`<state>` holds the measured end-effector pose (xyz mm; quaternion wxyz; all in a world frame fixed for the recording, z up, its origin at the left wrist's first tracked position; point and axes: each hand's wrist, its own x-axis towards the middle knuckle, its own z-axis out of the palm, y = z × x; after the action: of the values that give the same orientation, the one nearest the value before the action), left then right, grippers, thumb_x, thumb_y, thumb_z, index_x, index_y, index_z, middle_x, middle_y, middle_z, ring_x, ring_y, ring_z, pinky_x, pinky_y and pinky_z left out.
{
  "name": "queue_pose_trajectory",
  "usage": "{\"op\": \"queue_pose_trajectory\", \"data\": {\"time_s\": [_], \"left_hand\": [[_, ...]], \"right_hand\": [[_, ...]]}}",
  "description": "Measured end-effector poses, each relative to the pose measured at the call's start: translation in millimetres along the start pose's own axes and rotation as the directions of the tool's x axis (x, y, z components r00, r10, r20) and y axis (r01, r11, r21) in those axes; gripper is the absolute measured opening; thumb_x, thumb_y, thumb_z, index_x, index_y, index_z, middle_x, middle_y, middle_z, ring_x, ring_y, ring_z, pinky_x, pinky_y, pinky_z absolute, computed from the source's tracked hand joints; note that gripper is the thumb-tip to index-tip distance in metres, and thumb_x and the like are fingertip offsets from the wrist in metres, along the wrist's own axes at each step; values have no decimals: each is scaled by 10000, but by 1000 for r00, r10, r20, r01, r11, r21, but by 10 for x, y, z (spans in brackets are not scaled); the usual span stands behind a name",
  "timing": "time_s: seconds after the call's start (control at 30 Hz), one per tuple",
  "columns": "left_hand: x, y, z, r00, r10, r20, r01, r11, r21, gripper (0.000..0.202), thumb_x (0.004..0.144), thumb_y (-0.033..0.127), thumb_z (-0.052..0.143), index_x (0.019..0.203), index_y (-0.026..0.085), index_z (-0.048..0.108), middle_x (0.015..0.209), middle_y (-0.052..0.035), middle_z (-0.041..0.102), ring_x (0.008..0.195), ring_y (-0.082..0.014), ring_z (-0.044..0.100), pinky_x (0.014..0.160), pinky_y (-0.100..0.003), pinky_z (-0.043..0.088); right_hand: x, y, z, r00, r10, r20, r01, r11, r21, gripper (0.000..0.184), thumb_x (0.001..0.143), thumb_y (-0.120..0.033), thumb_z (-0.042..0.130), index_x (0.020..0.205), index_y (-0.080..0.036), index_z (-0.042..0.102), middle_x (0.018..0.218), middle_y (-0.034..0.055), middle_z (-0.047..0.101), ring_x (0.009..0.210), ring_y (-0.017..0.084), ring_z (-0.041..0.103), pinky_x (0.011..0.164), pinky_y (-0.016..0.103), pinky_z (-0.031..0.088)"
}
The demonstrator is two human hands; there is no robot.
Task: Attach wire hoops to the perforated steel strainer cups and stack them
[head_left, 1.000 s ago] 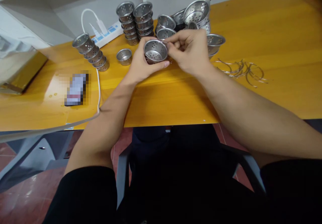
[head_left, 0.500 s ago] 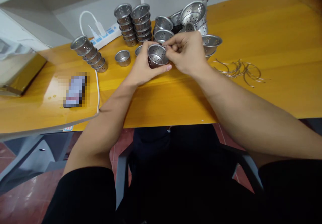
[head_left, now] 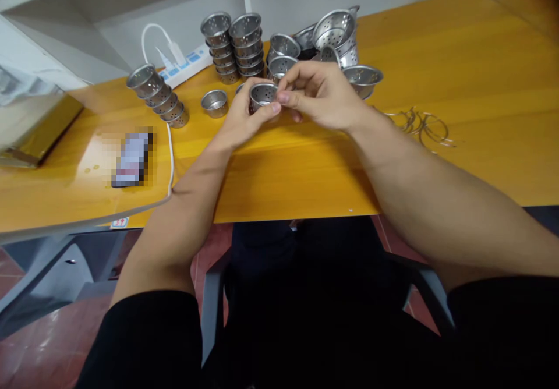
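My left hand point(head_left: 243, 116) is closed around a small perforated metal cup point(head_left: 263, 94), its thumb along the near side. The cup is held above the table with its opening towards me. At the cup's right rim, my right hand point(head_left: 321, 95) has its thumb and forefinger pinched together. Whatever sits in that pinch is too small to make out. Just behind my hands stand more perforated cups point(head_left: 283, 46). A single cup point(head_left: 214, 104) rests left of my left hand. Thin curved metal wires point(head_left: 421, 127) lie to the right, partly behind my right forearm.
Tall stacks of cups point(head_left: 223, 51) stand at the back, and a leaning stack point(head_left: 161, 99) at left. Behind it lies a white power strip point(head_left: 190, 66) whose cable runs down the table point(head_left: 279, 188). A blurred phone-like object point(head_left: 132, 159) lies at left. Larger perforated cups point(head_left: 335, 31) stand back right.
The held cup has tilted and shifted slightly left, so less of its inside shows. My left thumb has come up near its rim, and my right hand has turned, moving slightly left.
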<state>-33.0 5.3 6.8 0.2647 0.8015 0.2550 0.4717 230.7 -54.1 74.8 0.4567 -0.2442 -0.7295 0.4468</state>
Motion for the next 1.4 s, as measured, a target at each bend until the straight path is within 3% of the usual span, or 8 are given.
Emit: {"op": "queue_pose_trajectory", "data": {"time_s": [0.23, 0.5, 0.63, 0.8, 0.87, 1.0, 1.13, 1.4], "left_hand": [[19, 111, 12, 997, 69, 37, -71, 997, 40, 1008, 907, 997, 1026, 1525, 285, 668, 1404, -98, 795, 1322, -415, 842, 1272, -659, 674], [13, 152, -7, 997, 46, 56, -53, 992, 115, 789, 942, 617, 1052, 1541, 302, 646, 1419, -109, 786, 1308, -407, 818, 1260, -629, 681], [3, 182, -3, 999, 11, 45, -17, 993, 118, 751, 926, 546, 1072, 1516, 322, 664, 1395, -100, 807, 1274, -395, 821, 1244, -628, 696], [4, 160, -4, 999, -8, 34, 4, 992, 123, 755, 932, 585, 1098, 1497, 331, 666, 1413, -95, 829, 1294, -386, 826, 1252, -609, 703], [9, 113, -4, 1000, -10, 8, 9, 992, 127, 730, 959, 607, 1079, 1492, 336, 661, 1414, -91, 828, 1305, -386, 827, 1257, -611, 700], [19, 15, -5, 999, -9, -37, 14, 992, 128, 790, 981, 730, 1049, 1520, 326, 636, 1426, -102, 806, 1296, -383, 824, 1230, -598, 693], [35, -1, -2, 997, -20, -80, 31, 990, 137, 916, 941, 935, 1022, 1494, 317, 634, 1406, -102, 779, 1297, -385, 806, 1211, -583, 678], [72, -61, -15, 994, 40, -99, -27, 991, 133, 1079, 847, 1191, 866, 1503, 373, 613, 1422, -109, 760, 1286, -402, 785, 1182, -608, 668]], "right_hand": [[-9, 20, -15, 1000, -13, 26, 12, 1000, 14, 708, 816, -899, 1181, 988, -325, 802, 791, -6, 756, 658, 202, 643, 622, 394, 575], [32, 50, -17, 1000, -3, 14, 2, 1000, 24, 819, 680, -949, 1208, 943, -292, 794, 739, 3, 730, 610, 191, 621, 605, 396, 548], [31, 80, -60, 999, 51, 14, -51, 998, -37, 832, 649, -945, 1223, 934, -294, 792, 727, 15, 724, 643, 219, 645, 647, 425, 585], [32, 94, -57, 999, 32, 44, -29, 997, -72, 870, 677, -1058, 1134, 991, -316, 807, 778, 15, 751, 684, 240, 661, 674, 448, 604], [24, 98, -26, 1000, 8, -19, -10, 996, -88, 878, 672, -1063, 1131, 1062, -339, 826, 897, 25, 800, 732, 248, 667, 687, 463, 601], [-12, 86, 28, 980, -104, -167, 60, 967, -246, 720, 792, -952, 1138, 1157, -396, 863, 1180, 40, 840, 813, 259, 642, 758, 504, 605], [-48, 27, 49, 967, -206, -148, 136, 914, -382, 518, 992, -867, 1007, 1179, -398, 893, 1272, 101, 816, 967, 332, 705, 828, 545, 617], [-101, -123, 65, 982, -143, -127, 74, 895, -440, 315, 1012, -686, 982, 1195, -463, 856, 1284, 88, 857, 1318, 462, 734, 976, 646, 688]]}}
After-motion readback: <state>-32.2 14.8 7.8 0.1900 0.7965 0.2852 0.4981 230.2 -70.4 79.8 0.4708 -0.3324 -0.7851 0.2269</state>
